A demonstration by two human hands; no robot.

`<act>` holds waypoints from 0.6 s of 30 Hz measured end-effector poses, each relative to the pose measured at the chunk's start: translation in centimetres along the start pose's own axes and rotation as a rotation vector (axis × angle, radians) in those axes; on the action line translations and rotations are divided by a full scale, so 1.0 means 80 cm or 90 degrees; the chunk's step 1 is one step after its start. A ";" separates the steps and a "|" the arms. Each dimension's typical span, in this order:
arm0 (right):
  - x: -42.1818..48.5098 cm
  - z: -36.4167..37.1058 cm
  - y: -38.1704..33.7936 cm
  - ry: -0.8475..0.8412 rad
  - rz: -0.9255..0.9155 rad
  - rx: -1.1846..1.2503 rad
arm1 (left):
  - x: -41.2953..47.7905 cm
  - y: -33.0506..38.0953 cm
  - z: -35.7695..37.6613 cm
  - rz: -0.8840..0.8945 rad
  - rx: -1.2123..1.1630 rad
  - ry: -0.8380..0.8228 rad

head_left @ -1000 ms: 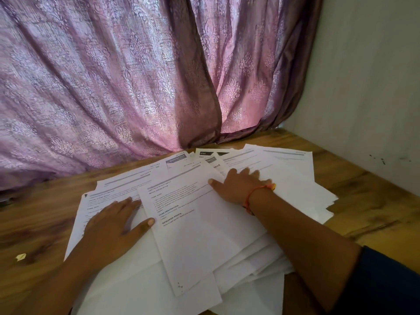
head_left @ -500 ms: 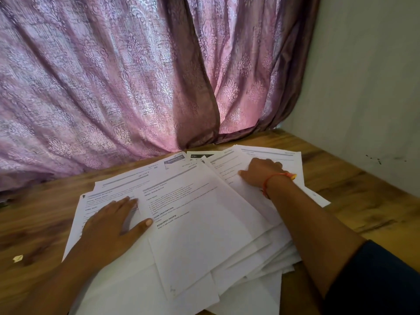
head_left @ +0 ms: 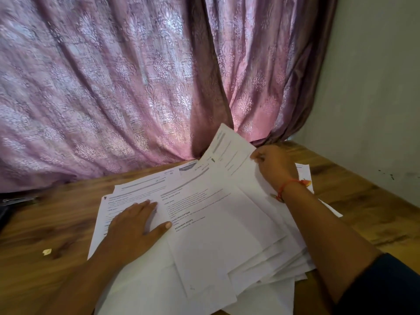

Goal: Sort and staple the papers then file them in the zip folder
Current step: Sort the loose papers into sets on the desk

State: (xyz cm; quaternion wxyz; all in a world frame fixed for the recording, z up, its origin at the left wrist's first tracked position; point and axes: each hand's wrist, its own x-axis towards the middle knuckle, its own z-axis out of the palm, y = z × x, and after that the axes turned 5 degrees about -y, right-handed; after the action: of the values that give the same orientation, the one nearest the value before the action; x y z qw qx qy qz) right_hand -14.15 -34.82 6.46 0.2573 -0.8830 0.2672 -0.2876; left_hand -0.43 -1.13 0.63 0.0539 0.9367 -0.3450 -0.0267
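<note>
Several white printed papers (head_left: 218, 235) lie spread and overlapping on the wooden table (head_left: 45, 223). My left hand (head_left: 134, 226) rests flat on the left sheets with straight fingers and the thumb stretched right. My right hand (head_left: 275, 167), with a red thread on its wrist, pinches the far edge of one sheet (head_left: 231, 153) and lifts that end off the pile, tilted up toward the curtain. No stapler or zip folder can be made out.
A pink patterned curtain (head_left: 136, 87) hangs behind the table. A grey wall (head_left: 375, 110) borders the right side. A small paper scrap (head_left: 47, 251) lies on the table at the left. A dark object (head_left: 16, 201) sits at the far left edge.
My right hand moved from flat on the middle of the pile toward the far right, took hold of a sheet and raised its far end. My left hand stayed put.
</note>
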 end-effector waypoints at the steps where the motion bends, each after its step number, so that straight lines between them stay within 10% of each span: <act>1: -0.001 -0.006 -0.009 0.050 -0.049 -0.001 | -0.002 0.002 -0.002 -0.001 -0.003 -0.001; 6: -0.007 -0.041 -0.072 0.308 -0.337 -0.068 | -0.003 0.000 -0.004 0.001 -0.022 0.000; 11: -0.013 -0.052 -0.143 0.334 -0.430 -0.013 | -0.003 -0.007 0.000 0.030 -0.132 0.040; 18: -0.026 0.021 -0.150 0.158 -0.266 0.146 | -0.002 -0.011 -0.036 -0.102 -0.874 0.195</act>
State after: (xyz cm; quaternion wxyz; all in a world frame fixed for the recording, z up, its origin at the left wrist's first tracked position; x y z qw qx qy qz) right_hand -10.60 -24.30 11.83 0.2563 -0.8420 0.0742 -0.4688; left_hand 0.29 -0.10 3.36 0.6779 0.7068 -0.1692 -0.1103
